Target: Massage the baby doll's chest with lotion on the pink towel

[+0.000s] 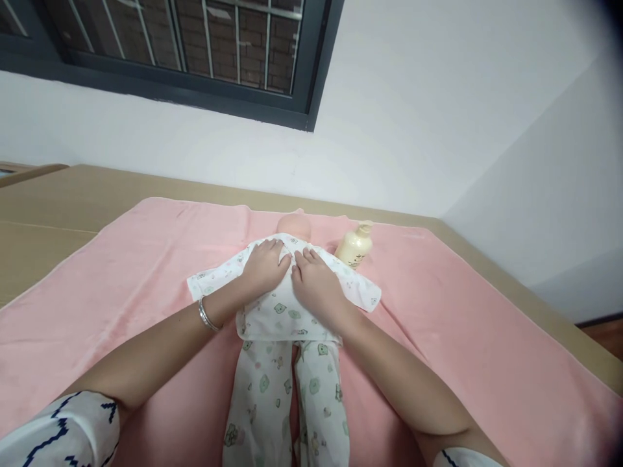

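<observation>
A baby doll (294,226) lies on its back on a pink blanket (146,259), dressed in a white printed top (282,311) and matching trousers (287,395). My left hand (265,266) lies flat on the doll's chest, fingers spread toward the collar. My right hand (316,282) rests palm down beside it on the right side of the chest, fingers stretched out. Both hands touch the top's fabric and hold nothing. A silver bangle (208,316) sits on my left wrist.
A cream pump bottle (356,245) stands on the blanket just right of the doll's head. The blanket covers a tan surface (48,207) that meets a white wall. A dark-framed window (195,58) is above.
</observation>
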Demonstrator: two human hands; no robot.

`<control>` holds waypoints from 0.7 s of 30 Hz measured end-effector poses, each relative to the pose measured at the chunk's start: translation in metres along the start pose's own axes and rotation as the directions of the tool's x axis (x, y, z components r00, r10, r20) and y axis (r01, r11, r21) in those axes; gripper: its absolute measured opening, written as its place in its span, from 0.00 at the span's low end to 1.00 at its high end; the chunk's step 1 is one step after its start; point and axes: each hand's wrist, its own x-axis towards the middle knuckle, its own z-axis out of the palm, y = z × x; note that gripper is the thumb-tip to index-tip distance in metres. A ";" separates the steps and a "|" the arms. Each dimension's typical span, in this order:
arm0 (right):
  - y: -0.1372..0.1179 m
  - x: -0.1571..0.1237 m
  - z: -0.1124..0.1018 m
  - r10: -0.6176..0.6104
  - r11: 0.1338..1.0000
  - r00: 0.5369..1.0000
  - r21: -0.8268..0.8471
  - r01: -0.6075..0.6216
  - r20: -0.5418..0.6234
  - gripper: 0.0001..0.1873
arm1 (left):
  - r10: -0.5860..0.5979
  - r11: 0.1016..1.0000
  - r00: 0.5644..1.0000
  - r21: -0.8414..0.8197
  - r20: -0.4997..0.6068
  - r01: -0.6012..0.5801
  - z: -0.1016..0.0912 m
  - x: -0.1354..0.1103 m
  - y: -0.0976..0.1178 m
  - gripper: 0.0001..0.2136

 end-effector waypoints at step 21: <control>0.013 0.009 -0.005 -0.078 0.996 0.996 0.056 0.076 0.032 0.28 | 0.004 0.999 0.992 0.048 -0.124 0.002 0.015 -0.005 0.000 0.22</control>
